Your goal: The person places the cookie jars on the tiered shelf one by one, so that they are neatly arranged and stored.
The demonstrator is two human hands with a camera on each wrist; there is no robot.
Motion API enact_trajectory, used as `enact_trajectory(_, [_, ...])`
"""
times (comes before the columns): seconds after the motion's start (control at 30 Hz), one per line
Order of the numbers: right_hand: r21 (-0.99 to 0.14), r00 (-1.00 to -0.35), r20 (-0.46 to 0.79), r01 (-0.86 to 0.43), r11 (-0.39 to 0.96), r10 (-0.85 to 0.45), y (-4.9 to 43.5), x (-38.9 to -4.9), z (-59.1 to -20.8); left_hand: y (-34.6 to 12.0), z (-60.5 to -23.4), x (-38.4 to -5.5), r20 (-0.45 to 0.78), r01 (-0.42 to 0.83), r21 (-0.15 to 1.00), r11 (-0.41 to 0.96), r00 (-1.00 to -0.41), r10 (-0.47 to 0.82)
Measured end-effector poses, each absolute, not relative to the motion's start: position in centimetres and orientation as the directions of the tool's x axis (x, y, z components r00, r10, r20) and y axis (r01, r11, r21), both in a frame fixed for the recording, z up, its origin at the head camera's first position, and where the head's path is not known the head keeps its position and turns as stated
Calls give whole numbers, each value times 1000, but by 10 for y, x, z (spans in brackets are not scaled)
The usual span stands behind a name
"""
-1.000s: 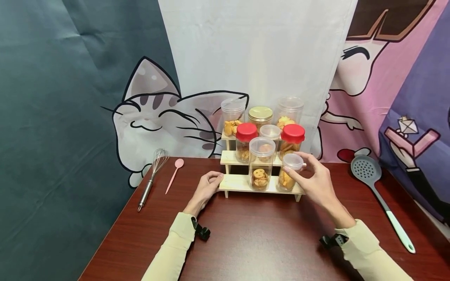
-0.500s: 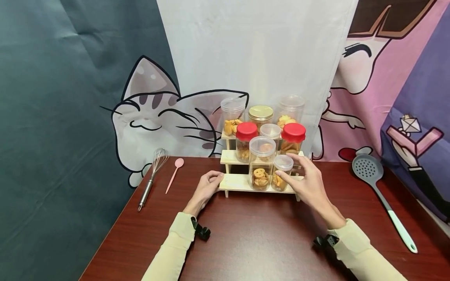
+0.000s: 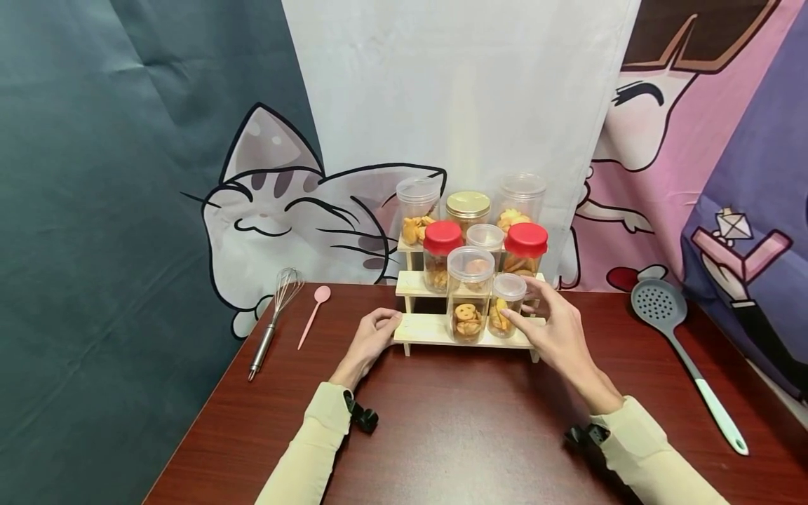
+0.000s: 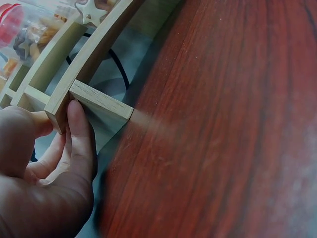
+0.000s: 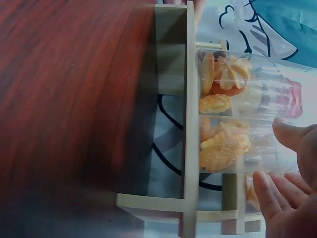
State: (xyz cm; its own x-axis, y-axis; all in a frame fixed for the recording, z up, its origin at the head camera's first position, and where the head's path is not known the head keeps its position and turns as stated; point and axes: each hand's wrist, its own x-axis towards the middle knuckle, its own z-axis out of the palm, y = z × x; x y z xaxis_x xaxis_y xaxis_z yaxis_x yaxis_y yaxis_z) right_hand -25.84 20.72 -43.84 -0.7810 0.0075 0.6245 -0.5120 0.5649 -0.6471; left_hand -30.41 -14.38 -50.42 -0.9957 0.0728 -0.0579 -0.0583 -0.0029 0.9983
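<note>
A three-tier wooden rack (image 3: pixel 421 328) stands on the table, holding several clear jars of cookies. My left hand (image 3: pixel 374 335) pinches the left end of its lowest step; thumb and fingers (image 4: pixel 81 131) show there in the left wrist view. My right hand (image 3: pixel 562 330) has its thumb and fingers around a small clear-lidded jar (image 3: pixel 507 306) of cookies on the lowest step, thumb in front. The jar stands upright, close beside a taller clear jar (image 3: pixel 470 294). In the right wrist view, cookies fill the lower part of the small jar (image 5: pixel 223 146).
Red-lidded jars (image 3: pixel 443 238) flank a small clear jar (image 3: pixel 485 237) on the middle step. A gold-lidded jar (image 3: pixel 468 205) stands on top between two clear ones. A whisk (image 3: pixel 271 326) and pink spoon (image 3: pixel 312 317) lie left; a slotted skimmer (image 3: pixel 688 361) lies right.
The small jar has moved left along the lowest step with my right hand, up beside the taller jar, then slightly back. My left hand has stayed at the rack's end.
</note>
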Motion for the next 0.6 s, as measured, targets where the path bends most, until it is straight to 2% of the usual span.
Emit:
enact_trajectory(0.37, [-711,-801,599,-540,451,-15,217,-260,-438,-147,-504,-303,-45,-43,999,23,-997,69])
enact_trajectory(0.6, [-710,-786,600,-440,550,146,257,-263,-420,-152,-495,-305,37,40,993,109,-999,32])
